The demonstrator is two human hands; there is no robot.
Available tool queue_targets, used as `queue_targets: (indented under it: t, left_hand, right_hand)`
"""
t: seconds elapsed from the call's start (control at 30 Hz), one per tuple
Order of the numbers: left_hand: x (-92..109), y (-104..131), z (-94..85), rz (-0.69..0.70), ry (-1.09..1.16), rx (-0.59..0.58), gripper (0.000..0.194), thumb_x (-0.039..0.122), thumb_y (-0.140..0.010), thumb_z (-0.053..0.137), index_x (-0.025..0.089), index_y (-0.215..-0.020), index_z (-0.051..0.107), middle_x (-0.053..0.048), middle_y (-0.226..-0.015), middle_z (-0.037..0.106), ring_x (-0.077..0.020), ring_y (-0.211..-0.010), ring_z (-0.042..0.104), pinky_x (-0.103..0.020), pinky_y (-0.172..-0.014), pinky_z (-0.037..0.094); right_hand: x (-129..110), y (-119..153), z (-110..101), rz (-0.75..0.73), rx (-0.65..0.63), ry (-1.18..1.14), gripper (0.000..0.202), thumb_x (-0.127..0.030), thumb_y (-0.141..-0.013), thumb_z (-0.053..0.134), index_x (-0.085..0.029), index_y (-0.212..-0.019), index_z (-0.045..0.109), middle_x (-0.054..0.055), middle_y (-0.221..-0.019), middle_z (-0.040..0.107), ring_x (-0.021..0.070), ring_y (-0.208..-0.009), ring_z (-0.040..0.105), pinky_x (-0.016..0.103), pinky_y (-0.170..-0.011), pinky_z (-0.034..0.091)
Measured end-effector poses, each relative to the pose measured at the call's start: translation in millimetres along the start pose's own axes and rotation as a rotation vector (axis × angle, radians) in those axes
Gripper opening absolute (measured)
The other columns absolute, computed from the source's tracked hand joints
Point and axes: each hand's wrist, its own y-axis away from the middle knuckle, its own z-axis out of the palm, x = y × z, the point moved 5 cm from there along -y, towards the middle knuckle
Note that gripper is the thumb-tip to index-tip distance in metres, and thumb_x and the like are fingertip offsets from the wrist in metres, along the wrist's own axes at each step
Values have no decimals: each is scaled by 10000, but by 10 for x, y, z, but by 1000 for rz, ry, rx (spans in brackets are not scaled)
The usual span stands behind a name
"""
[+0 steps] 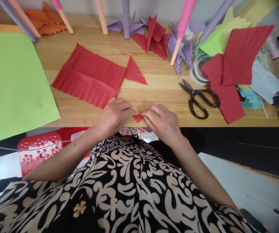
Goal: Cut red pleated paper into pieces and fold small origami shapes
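Near the table's front edge, my left hand [118, 111] and my right hand [161, 120] pinch a small piece of red paper [138, 118] between them. Only its pointed lower corner shows; the fingers cover the rest. Just beyond my left hand lies a larger creased sheet of red paper [91, 76], its lower corner close to my fingers. A folded red paper triangle [136, 72] rests at that sheet's right side. To the right of my right hand, black-handled scissors [199, 97] lie on the wood with their blades slightly apart.
Light green sheet [15, 87] overhangs the table edge at left. White tape rolls [200, 69] and more red paper [229, 90] lie at right. Pink, peach and purple rods [182, 27] hang over the back, above folded purple [182, 48], red and orange paper [46, 21].
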Motion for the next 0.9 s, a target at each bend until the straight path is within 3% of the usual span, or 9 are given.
queue_targets:
  t: [0.2,0.4,0.57,0.7,0.9]
  left_hand:
    - [46,52,8,54,-71,-45,251,248,-1033,485,222,-999,733,-44,-882,703,-201,-842,583,-377,-736,407]
    - [102,148,-14,43,-116,-29,213,239,-1013,521,225,-1040,733,-43,-879,643,-208,-859,547,-368,-750,379]
    - [139,209,-15,22,-151,15,237,245,-1020,505,223,-1044,740,-46,-883,629,-213,-866,533,-352,-719,344]
    - [140,207,8,-2,-172,-6,258,241,-1021,492,229,-1049,748,-55,-884,637,-220,-878,537,-356,-728,343]
    - [152,217,-22,-27,-172,12,300,245,-1030,465,234,-1029,765,-48,-836,623,-211,-834,524,-356,-730,340]
  right_hand:
    - [-44,51,-11,-9,-15,62,262,-186,-1016,503,-230,-890,729,40,-876,674,194,-822,562,318,-638,390]
    - [79,325,-62,20,40,98,265,-185,-1006,530,-291,-1134,737,30,-1013,724,213,-893,580,336,-690,407]
    - [212,510,-206,144,77,162,297,-159,-1001,517,-270,-1163,740,48,-1125,740,227,-936,607,352,-748,440]
    - [67,397,-206,176,52,143,382,-131,-997,473,-241,-1297,682,78,-1187,725,244,-1008,614,371,-824,464]
    - [-214,211,53,76,-27,86,329,-223,-1005,541,-254,-1306,670,69,-1316,688,264,-1191,551,386,-922,420]
